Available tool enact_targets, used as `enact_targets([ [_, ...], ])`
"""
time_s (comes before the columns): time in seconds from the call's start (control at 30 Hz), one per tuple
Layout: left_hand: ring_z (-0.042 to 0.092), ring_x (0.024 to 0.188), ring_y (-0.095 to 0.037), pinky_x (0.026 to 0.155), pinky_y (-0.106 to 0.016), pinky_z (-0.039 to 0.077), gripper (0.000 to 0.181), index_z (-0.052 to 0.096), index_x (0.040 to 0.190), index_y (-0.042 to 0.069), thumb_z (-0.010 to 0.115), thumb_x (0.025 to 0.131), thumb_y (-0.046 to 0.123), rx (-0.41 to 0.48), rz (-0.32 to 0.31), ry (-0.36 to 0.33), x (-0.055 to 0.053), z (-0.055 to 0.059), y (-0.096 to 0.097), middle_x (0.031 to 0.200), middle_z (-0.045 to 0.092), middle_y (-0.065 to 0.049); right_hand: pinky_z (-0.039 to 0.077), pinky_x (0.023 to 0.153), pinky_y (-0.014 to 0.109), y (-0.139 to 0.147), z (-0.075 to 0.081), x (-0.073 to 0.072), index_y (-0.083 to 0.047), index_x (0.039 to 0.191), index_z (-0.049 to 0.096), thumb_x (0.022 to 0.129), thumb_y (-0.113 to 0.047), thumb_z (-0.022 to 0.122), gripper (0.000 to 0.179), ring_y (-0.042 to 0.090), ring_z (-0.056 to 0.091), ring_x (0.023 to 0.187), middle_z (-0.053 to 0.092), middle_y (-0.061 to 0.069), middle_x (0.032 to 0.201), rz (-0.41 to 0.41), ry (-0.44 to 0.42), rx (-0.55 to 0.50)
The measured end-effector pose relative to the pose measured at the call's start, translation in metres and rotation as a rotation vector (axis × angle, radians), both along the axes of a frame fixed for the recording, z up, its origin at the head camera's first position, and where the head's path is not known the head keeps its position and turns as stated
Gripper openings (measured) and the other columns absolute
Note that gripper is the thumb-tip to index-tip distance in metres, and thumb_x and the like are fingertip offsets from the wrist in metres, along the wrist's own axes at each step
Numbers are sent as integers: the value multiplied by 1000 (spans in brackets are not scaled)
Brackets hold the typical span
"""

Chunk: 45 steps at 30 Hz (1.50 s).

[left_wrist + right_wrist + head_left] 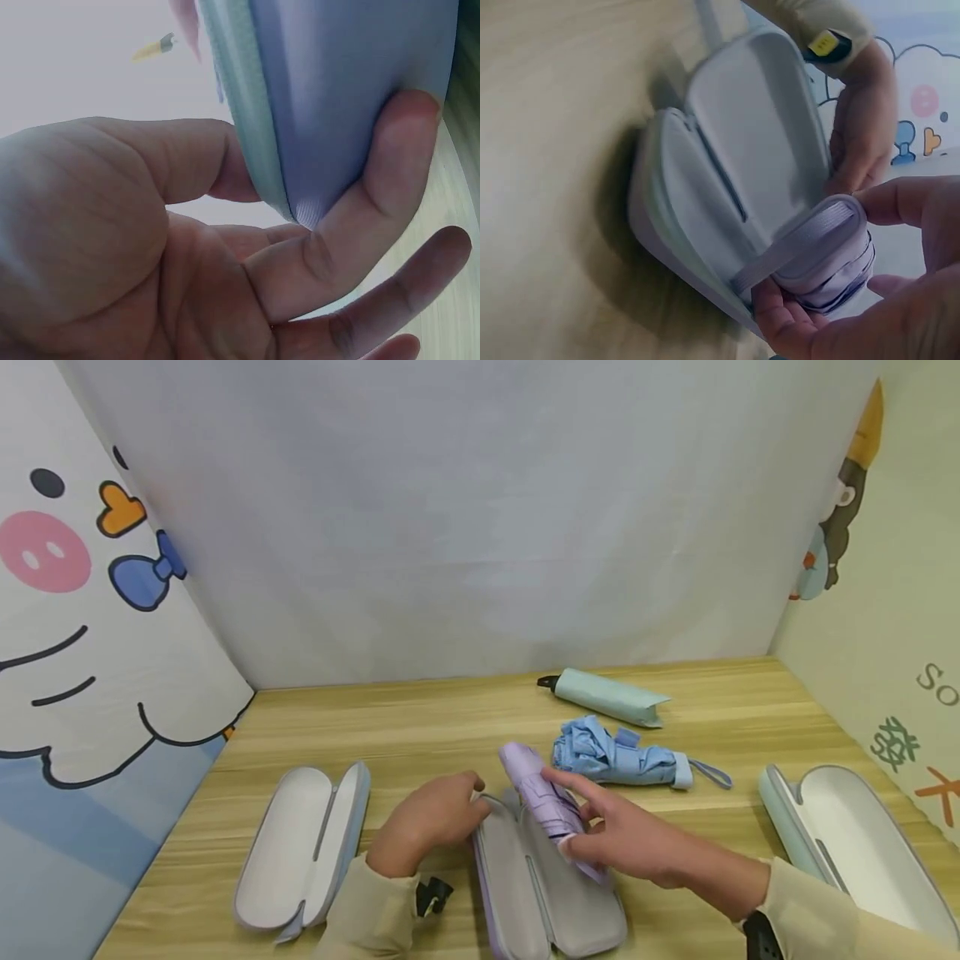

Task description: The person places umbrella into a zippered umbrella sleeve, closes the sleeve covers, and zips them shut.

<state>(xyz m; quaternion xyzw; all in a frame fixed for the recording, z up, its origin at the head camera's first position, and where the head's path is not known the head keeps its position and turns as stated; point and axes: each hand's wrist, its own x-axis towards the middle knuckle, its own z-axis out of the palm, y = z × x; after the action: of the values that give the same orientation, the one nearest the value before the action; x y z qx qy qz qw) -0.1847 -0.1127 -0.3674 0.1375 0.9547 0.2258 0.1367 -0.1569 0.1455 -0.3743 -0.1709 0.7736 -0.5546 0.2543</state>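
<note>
My right hand [630, 837] grips a folded purple umbrella [542, 793] over the right half of an open purple zip case [517, 893]. The umbrella slants, its far end beyond the case's far end. Seen from the right wrist, thumb and fingers are round the umbrella's flat end [832, 240], from which a wrist strap [799, 251] crosses toward the case. My left hand [438, 818] pinches the case's far left rim, thumb on one side and forefinger on the outer shell [337, 97] in the left wrist view. The case's pale grey lining shows.
Behind the purple umbrella lie a light blue folded umbrella [615, 756] with a loop strap and a mint green umbrella [611, 696] in its sleeve. An open light blue case [279, 856] stands left, an open mint case [862, 827] right. Printed panels and a pale backdrop enclose the wooden table [360, 718].
</note>
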Motion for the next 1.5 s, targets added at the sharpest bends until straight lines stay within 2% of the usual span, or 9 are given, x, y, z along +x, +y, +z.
enact_targets([
  [0.13,61,124,-33,103,-52,47,42,61,137,1,57,101,22,16,6,-9,1,1,0,133,66,-15,52,63,32,3,-11,12,-21,164,27,93,-4,69,84,23,60,81,49,21,115,-15,83,37],
  [0.2,63,119,-29,103,-52,47,41,61,137,3,57,101,22,27,8,-18,1,1,1,130,67,-13,53,65,30,4,-17,18,-19,163,30,91,-2,69,83,25,59,86,49,25,128,-18,171,64],
  [0.33,63,99,-20,96,-48,49,37,63,135,4,58,101,20,51,-7,-42,1,2,1,107,73,-7,53,74,33,5,-26,25,-16,157,41,87,-2,71,77,28,57,100,50,23,142,-30,379,173],
  [0.47,61,85,-16,86,-43,50,31,67,126,4,58,99,18,61,-26,-54,2,3,3,92,70,-1,51,72,34,2,-27,30,-24,150,51,81,-12,76,75,22,56,94,59,15,126,-66,468,363],
  [0.63,59,82,-17,81,-41,49,25,71,115,5,58,97,16,54,-21,-42,3,5,4,94,69,-2,45,58,30,-3,-24,37,-26,147,54,75,-18,76,75,17,52,74,56,8,101,-52,494,517],
  [0.8,58,80,-16,79,-39,49,19,73,104,8,58,96,15,51,-10,-14,5,6,5,96,68,-1,42,57,27,-5,-19,49,-23,146,55,73,-23,76,75,12,47,69,51,3,92,-9,572,590],
  [1.2,61,73,-17,71,-41,54,13,73,85,13,61,87,9,-23,97,172,6,0,9,85,70,2,49,77,35,5,2,48,-24,138,60,78,-31,77,62,13,56,91,65,-5,115,-60,487,559],
  [1.37,56,65,-19,65,-42,52,20,67,71,14,56,86,8,-60,146,209,8,-1,13,72,63,0,50,78,34,4,6,50,-24,136,60,79,-35,77,60,11,56,90,65,-8,112,-62,509,588],
  [1.5,59,67,-24,66,-46,53,16,62,75,9,55,89,9,-68,188,233,8,-2,16,72,61,-5,51,77,33,5,5,52,-22,132,62,81,-38,77,56,8,57,88,66,-8,109,-52,550,568],
])
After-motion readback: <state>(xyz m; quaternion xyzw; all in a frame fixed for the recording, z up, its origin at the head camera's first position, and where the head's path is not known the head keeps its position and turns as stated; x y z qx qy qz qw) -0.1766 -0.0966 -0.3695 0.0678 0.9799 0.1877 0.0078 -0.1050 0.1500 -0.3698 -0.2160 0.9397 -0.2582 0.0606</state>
